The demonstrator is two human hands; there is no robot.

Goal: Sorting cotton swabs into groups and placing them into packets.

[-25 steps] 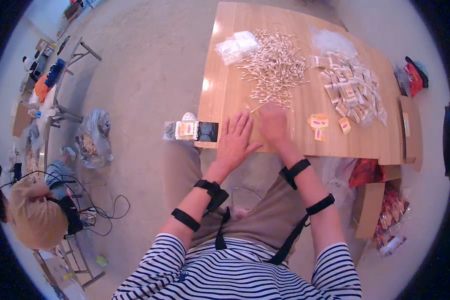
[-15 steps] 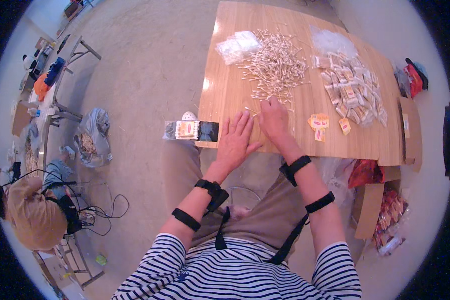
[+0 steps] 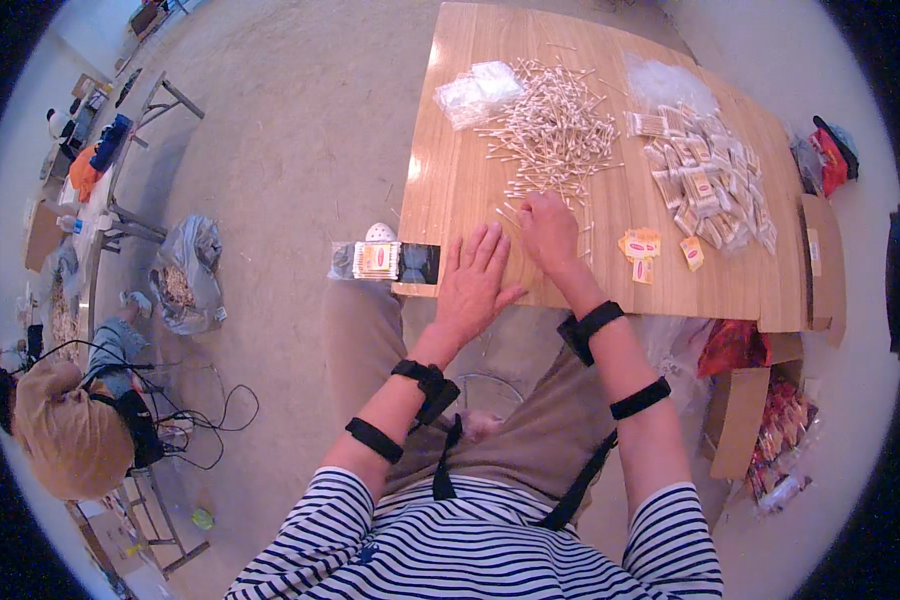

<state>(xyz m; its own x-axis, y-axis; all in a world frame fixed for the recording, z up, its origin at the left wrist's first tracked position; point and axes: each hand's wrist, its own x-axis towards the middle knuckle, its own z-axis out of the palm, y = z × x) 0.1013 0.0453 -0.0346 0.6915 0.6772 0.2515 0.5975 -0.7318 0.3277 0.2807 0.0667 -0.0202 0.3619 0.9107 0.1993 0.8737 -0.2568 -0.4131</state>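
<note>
We had left hand spread flat on table, nothing visibly gripped; right hand curled, hold unclear, near loose cotton swabs left unpacked; filled packs lay piled rightward

Wood-grain worktop spread with cotton swabs

The swabs lie in a loose heap at upper centre of the frame, clear plastic bags to its left. At upper right, filled swab packets pile up below a clear plastic wrapper. Nearer the lower edge lie small yellow-and-white cards; left of centre, the left hand rests flat.
</note>
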